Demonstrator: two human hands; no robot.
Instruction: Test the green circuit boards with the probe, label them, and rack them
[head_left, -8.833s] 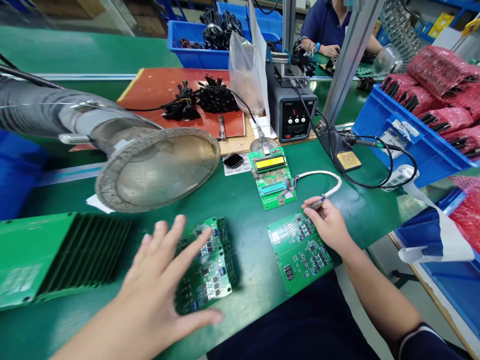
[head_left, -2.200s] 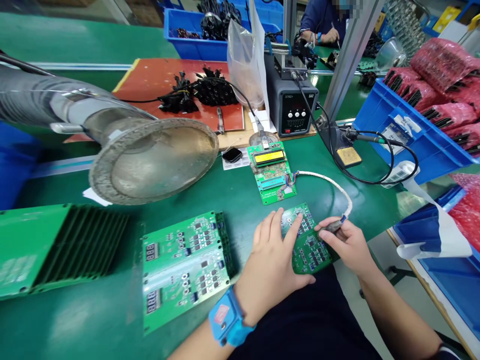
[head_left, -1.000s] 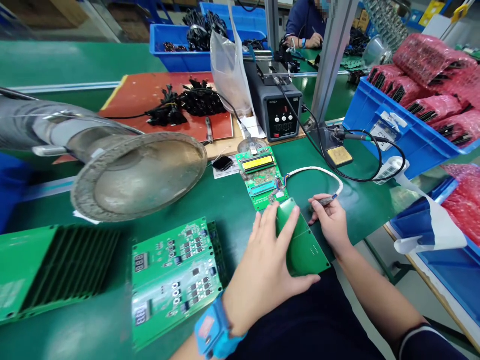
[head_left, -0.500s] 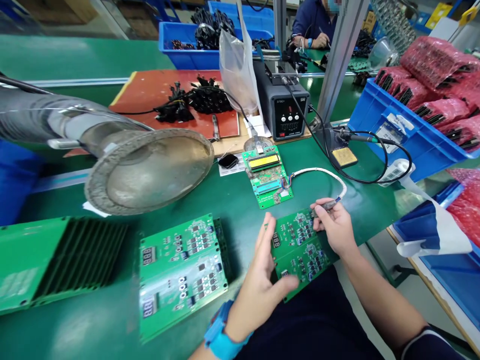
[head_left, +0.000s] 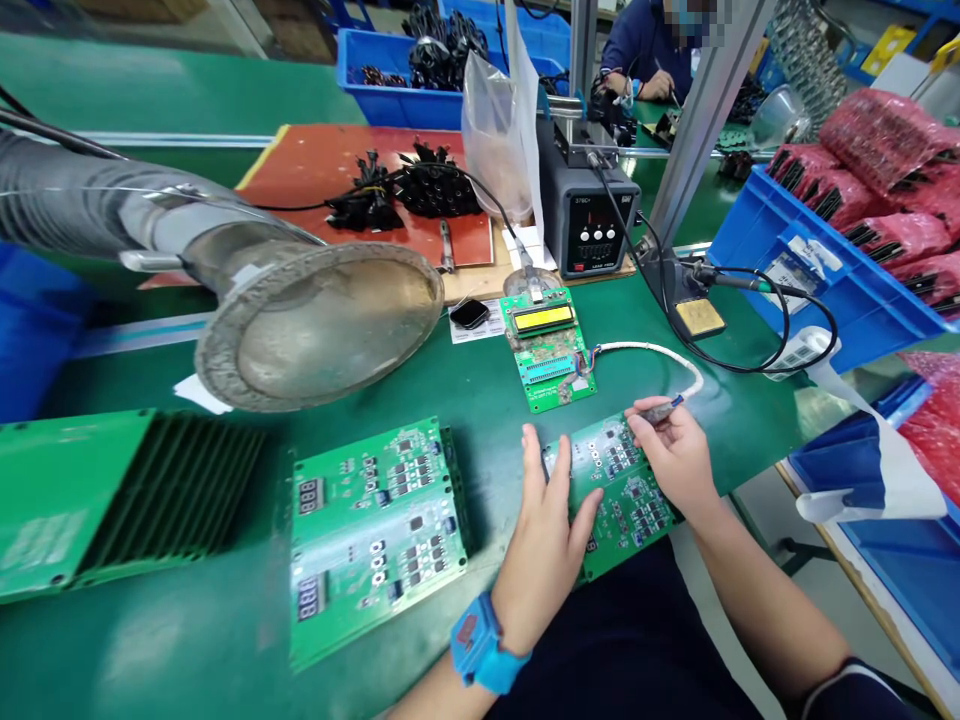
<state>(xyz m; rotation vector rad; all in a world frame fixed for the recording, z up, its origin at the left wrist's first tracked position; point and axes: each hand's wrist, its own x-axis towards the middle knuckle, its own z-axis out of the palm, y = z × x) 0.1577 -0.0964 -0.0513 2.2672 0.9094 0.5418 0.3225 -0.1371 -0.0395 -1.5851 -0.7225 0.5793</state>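
While the right hand (head_left: 675, 465) pinches a small plug (head_left: 660, 410) between thumb and forefinger at the far right corner of the circuit board (head_left: 626, 500), the left hand (head_left: 551, 530) lies flat on the board's near left part, its fingers spread and the thumb reaching out across the parts. The board sits at the near edge of the green table (head_left: 187, 620), right in front of the person.

A second ago this board showed its plain back. Half a second ago it was parts-up with the left hand at its left edge, and now it lies flat with that hand pressed on it. The plug has stayed in the right hand throughout, and its tip now touches the board's far edge. A white cable (head_left: 652, 350) runs from the plug to a small board with a yellow display (head_left: 547, 345) just beyond.

To the left lies a stack of boards (head_left: 375, 530) with dark number displays. The grey box with buttons (head_left: 589, 215) at the far side carries print too small to read surely. The blue wristband (head_left: 480, 645) has a red label that cannot be read.
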